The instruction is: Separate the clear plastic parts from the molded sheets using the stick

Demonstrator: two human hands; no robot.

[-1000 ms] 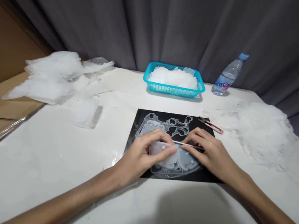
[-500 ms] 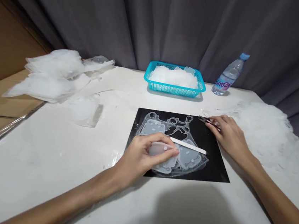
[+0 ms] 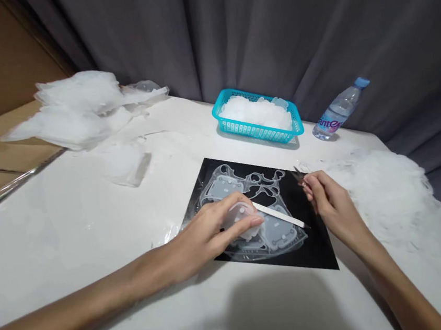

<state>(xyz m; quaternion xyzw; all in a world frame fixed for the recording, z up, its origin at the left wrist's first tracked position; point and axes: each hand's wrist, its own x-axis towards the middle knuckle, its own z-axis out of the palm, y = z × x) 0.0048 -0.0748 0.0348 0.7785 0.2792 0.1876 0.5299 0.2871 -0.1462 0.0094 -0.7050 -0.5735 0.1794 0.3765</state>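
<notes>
Left hand, head view: bent narrow, pinching a translucent piece between thumb and fingertips, over the black board.
Right hand: curled around small snips, near the right edge of the black board, with blades pointing to the far side. Cannot tell the spread of the blades.
Translucent piece: partly covered by thumb and fingers; cannot tell, joined to the clear sheets below or already free.
Clear sheets: lying on the black board, with curly cutouts at the far end and panels nearer to the wrists.
White pen: laid slantwise across the clear sheets, dark tip toward the right, held by no hand.
Turquoise basket: placed behind the black board, heaped with white pieces.
Bottle: standing to the right of the turquoise basket.
White heaps: one at far left, another beside the right forearm.
Progress, as judged: seemingly midway; many pieces gathered in the basket, some panels remaining on the board.
</notes>
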